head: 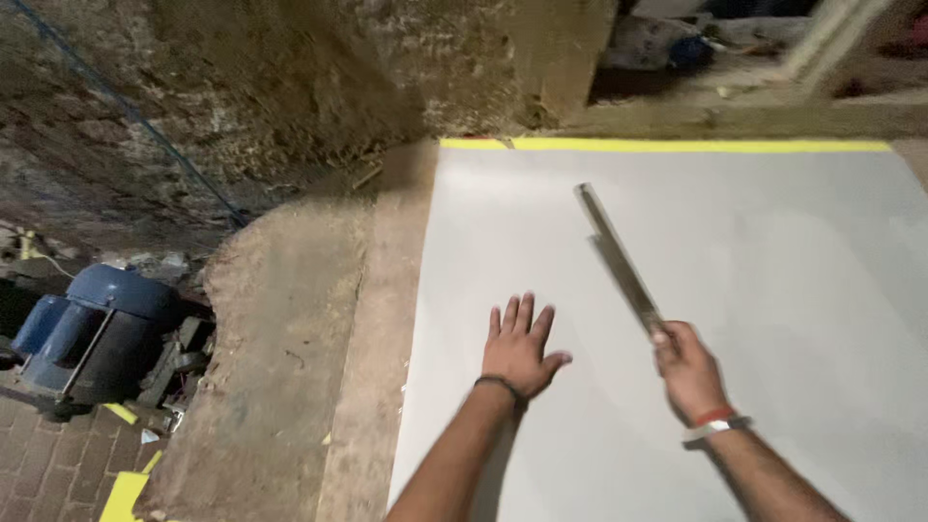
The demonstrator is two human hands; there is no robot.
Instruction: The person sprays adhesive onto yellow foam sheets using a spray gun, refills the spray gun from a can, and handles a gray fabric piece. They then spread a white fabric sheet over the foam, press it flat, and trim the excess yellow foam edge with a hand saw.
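— Which way is the metal ruler (619,259) pointing?

— Its long axis is running on a diagonal, from the right hand (688,370) near the viewer up and to the left, toward the far yellow edge strip (677,145) of the white sheet (773,290). The right hand's fingers are closing around the near end, and the ruler looks blurred; whether it is lying on the sheet or hovering just above cannot be told.

— And the other hand?

— The left hand (520,346) is lying flat on the sheet, fingers spread and gripping nothing, just beside the ruler's near end but not touching it.

— How are the edges sitting?

— The sheet's left edge is running along the brown table (290,338), with a broad strip of bare top showing to the left. The yellow strip is marking the far edge, close to the rough wall (290,77).

— Any room to move?

— The sheet is lying bare to the right of the ruler and between the hands. A blue motor (97,333) is sitting down on the brick floor (48,474), well apart at the left.
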